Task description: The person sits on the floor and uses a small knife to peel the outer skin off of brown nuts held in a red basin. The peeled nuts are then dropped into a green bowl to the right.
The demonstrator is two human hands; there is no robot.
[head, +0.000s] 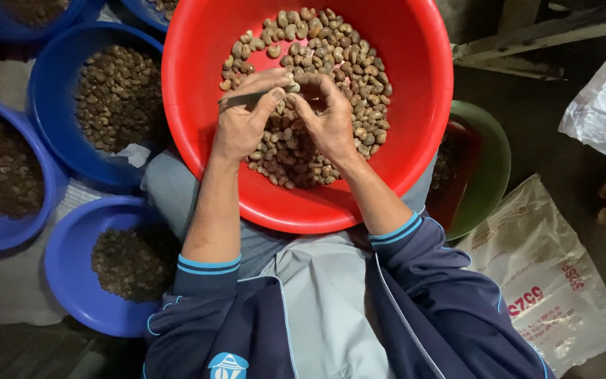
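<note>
While the red basin (198, 105) sits right in the person's lap, both hands are working over the pile of cashew nuts (317, 77) inside it. Nearest the body you've got the dark blue jacket sleeves pushed up, then the forearms reaching into the basin. The left hand (243, 119) has its grip clamped on a thin metal blade (241, 100), thumb pressing along it, with the tip pointing toward the basin's middle. The right hand (331, 119) has its fingers pinched together on a single nut (293, 87), touching the left thumb, just above the heap. To the left of the red basin there are several blue basins (57, 63) filled with darker, brownish nuts, one close to the knee and others further out. To the basin's right a green bowl (489, 161) peeks out from under its rim, and beyond that a white printed sack (548, 281) lies on the floor.
</note>
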